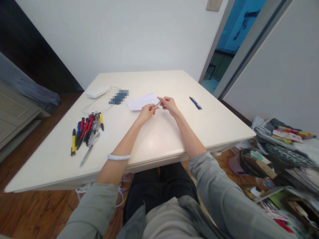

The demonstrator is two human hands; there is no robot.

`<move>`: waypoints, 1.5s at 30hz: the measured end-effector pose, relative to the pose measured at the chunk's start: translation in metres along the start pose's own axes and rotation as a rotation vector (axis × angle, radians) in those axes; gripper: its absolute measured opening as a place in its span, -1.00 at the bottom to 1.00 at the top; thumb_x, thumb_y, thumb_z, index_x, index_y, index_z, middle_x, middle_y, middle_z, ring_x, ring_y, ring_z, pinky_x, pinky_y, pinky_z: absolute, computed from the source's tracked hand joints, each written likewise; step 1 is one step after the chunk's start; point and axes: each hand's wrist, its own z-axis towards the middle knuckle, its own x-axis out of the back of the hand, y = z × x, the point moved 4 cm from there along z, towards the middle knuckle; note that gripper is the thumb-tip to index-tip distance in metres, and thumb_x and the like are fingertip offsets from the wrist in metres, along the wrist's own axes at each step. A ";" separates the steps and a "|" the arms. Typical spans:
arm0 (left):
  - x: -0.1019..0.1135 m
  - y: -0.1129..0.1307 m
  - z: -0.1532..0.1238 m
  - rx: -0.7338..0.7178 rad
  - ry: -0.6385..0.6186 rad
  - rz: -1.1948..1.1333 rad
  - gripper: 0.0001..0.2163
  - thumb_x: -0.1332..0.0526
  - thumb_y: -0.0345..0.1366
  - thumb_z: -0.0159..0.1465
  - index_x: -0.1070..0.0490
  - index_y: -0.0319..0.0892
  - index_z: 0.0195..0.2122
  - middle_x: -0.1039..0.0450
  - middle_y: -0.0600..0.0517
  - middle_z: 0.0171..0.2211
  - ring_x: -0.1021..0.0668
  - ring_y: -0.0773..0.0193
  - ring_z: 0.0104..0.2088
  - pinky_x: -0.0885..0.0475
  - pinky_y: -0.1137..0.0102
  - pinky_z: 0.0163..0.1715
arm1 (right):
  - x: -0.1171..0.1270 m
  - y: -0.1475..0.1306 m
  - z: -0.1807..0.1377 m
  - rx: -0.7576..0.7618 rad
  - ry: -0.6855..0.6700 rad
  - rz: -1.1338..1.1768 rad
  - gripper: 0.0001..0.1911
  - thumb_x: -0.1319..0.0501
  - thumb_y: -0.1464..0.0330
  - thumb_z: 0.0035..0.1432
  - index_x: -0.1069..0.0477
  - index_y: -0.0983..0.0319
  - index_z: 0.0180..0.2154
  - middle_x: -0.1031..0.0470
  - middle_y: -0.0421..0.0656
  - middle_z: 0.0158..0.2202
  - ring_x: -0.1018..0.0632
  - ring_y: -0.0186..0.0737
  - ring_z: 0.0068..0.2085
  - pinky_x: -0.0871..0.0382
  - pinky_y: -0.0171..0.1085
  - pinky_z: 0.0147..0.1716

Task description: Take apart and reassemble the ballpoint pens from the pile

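Note:
My left hand (148,111) and my right hand (168,104) are close together over the middle of the table. Both are closed in a pinch around a slim, pale thing (158,104) that spans the small gap between them. Fingers cover most of it, so I cannot tell its kind. Just behind and left of the fingers lies a white sheet of paper (142,101), its right end near my fingertips. A blue and black pen (195,103) lies by itself to the right of my right hand.
Several pens in red, black, yellow and clear plastic form a pile (87,129) at the table's left. One clear pen (89,150) points toward the front edge. Behind are a white box (98,92) with a cable and a blurred-out dark item (119,97). A wall borders the table's back.

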 end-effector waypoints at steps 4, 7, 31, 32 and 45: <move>0.001 0.000 0.000 -0.020 -0.034 -0.013 -0.79 -0.22 -0.21 0.31 -0.60 -0.21 -0.30 -0.38 0.12 -0.63 -0.40 0.33 -0.55 -0.23 0.45 -0.44 | 0.003 -0.008 -0.003 0.037 -0.087 0.020 -0.52 -0.49 0.10 -0.02 -0.23 0.17 -0.43 -0.24 -0.41 -0.63 -0.25 -0.47 -0.60 -0.12 -0.47 -0.63; 0.000 -0.003 -0.002 -0.037 -0.069 -0.065 -0.77 -0.21 -0.22 0.30 -0.61 -0.22 -0.27 -0.38 0.11 -0.63 -0.34 0.35 -0.58 -0.18 0.46 -0.49 | 0.004 -0.008 -0.004 0.062 -0.130 -0.002 -0.48 -0.50 0.07 -0.02 -0.21 0.18 -0.46 -0.21 -0.41 -0.63 -0.22 -0.49 -0.60 -0.07 -0.47 -0.63; 0.009 0.001 -0.012 0.161 -0.287 -0.519 -0.86 -0.32 -0.31 0.30 -0.57 -0.32 -0.31 -0.37 0.07 -0.55 -0.31 0.47 -0.60 -0.14 0.50 -0.60 | -0.005 -0.003 -0.002 -0.034 -0.175 0.205 -0.63 -0.48 0.10 0.04 -0.44 0.21 -0.35 -0.41 -0.33 -0.52 -0.38 -0.49 -0.52 -0.27 -0.46 -0.52; 0.009 0.001 -0.012 0.162 -0.285 -0.525 -0.86 -0.32 -0.31 0.30 -0.56 -0.31 -0.31 -0.37 0.07 -0.55 -0.30 0.47 -0.60 -0.13 0.50 -0.60 | -0.006 -0.004 -0.003 -0.027 -0.200 0.217 -0.65 -0.46 0.11 0.06 -0.47 0.21 -0.30 -0.41 -0.33 -0.50 -0.39 -0.49 -0.51 -0.28 -0.46 -0.50; -0.001 0.004 -0.010 0.164 -0.260 -0.574 -0.81 -0.38 -0.24 0.25 -0.55 -0.29 -0.34 -0.44 0.03 -0.52 -0.33 0.46 -0.59 -0.15 0.50 -0.60 | -0.009 -0.005 0.000 -0.045 -0.173 0.197 -0.57 -0.40 -0.04 0.08 -0.52 0.21 -0.31 -0.47 -0.24 -0.48 -0.42 -0.41 -0.48 -0.34 -0.41 -0.50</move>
